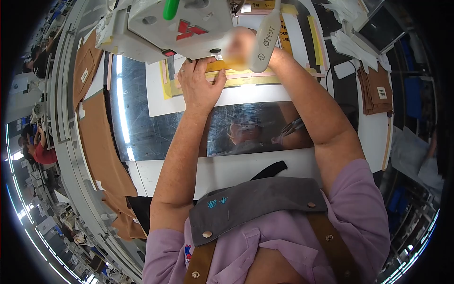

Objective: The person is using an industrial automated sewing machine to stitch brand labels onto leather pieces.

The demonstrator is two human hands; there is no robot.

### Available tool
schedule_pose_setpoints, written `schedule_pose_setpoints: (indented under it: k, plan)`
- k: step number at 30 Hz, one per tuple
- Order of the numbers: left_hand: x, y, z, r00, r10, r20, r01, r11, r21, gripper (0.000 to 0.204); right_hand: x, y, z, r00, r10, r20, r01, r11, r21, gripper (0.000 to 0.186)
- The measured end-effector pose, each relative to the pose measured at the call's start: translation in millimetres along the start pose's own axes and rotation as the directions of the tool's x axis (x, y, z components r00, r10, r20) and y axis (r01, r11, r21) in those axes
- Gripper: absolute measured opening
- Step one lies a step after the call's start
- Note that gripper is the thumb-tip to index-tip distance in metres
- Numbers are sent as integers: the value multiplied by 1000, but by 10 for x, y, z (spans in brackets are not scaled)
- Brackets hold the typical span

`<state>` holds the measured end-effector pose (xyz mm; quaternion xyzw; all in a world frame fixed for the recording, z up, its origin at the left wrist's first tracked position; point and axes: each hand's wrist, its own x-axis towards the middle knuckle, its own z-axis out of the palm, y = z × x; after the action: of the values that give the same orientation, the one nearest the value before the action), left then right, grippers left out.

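Note:
My left hand (pixel 201 87) lies flat with fingers apart on a sewing template (pixel 229 81), a sheet edged with yellow and pink strips. Its fingertips reach under the front of a white sewing machine head (pixel 184 28), close to an amber strip (pixel 216 66) on the template. My right hand (pixel 240 43) is beyond a white lamp (pixel 266 42) on a stalk, which covers part of it. Its fingers are blurred, so whether they hold anything cannot be made out. A green part (pixel 170 8) sticks out above the machine head.
A shiny metal plate (pixel 255 113) lies in the table in front of me. Brown fabric pieces (pixel 101 142) lie along the left, and a stack of brown pieces (pixel 377 90) at the right. A dark screen (pixel 382 26) stands at far right. People work in the distance at left.

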<state>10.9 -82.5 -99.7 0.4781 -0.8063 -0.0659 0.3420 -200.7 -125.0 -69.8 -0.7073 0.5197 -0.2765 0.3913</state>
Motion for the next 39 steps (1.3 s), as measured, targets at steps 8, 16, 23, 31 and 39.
schedule_pose_setpoints:
  k: [8, 16, 23, 31, 39]
  plan:
    - [14, 2, 5, 1000, 5, 4, -5, 1000, 8, 34, 35, 52, -11, 1000, -24, 15, 24, 1000, -19, 15]
    - [7, -2, -8, 1000, -8, 19, 8, 1000, 9, 34, 2, 23, 18, 997, -70, -13, 68, 991, -114, 18]
    - [-3, -17, 0, 1000, -2, 10, 2, 1000, 7, 35, 18, 54, 40, 995, -97, -32, 93, 988, -121, 18]
    - [-17, -48, 3, 998, -51, 43, 53, 998, -41, 37, 40, 103, 84, 990, -122, -69, 118, 991, -63, 13]
    - [4, 75, -58, 993, 60, 104, -66, 996, 58, 43, 11, 86, 100, 982, -164, -98, 132, 953, -271, 12]
